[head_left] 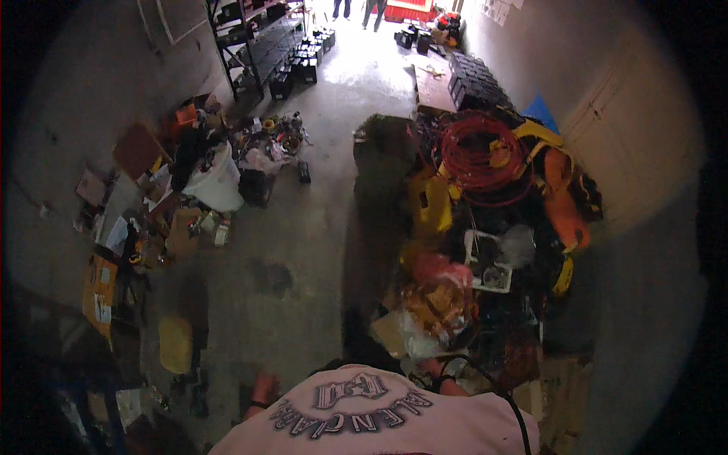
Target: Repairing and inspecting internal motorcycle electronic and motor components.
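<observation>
My left hand [265, 383] hangs low at the left of my light printed shirt, over the dim floor; its fingers are too dark and blurred to read. My right hand [431, 368] is at the right of the shirt, beside a black cord [491, 381] and the lower end of a cluttered pile. That end holds a crumpled amber and clear plastic bundle [438, 307] and a white square frame with something inside [470, 258]. Whether either hand holds anything, I cannot make out.
Rightward are a red hose coil [474, 152], yellow and orange parts [565, 216] and stacked black blocks [474, 80]. Junk and a white bucket [212, 182] line the left. Concrete floor [326, 91] runs toward shelving [258, 57] and two people [375, 11] at the bright far end.
</observation>
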{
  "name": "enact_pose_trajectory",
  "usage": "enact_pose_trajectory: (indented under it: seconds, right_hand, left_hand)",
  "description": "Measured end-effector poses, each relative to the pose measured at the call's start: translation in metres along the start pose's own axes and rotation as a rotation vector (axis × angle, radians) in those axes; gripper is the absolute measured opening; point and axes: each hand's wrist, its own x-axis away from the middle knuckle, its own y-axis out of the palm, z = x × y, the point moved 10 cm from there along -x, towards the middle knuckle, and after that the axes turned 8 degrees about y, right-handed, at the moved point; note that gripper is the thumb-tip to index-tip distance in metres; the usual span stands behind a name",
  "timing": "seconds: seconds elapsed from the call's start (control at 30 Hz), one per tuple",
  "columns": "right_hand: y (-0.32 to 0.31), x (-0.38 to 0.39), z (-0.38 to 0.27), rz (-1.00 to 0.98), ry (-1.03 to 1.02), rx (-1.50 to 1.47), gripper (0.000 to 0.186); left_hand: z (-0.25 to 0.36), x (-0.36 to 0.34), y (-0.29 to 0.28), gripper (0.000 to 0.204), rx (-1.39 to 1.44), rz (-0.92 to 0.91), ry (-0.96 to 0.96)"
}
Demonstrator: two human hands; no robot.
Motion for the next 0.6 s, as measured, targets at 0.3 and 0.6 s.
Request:
enact_pose_trajectory:
  seconds: [0.3,0.6]
  right_hand:
    - [-0.252,-0.153,0.056,0.518,0.519,-0.629,0.025]
    - [-0.314,-0.345,-0.088,-0.159,0.476,-0.665,0.028]
  left_hand:
    - [0.132,-0.082,-0.102,0.033,-0.465,0.033,0.263]
    - [0.066,-0.189,-0.261,0.030,-0.552,-0.001,0.112]
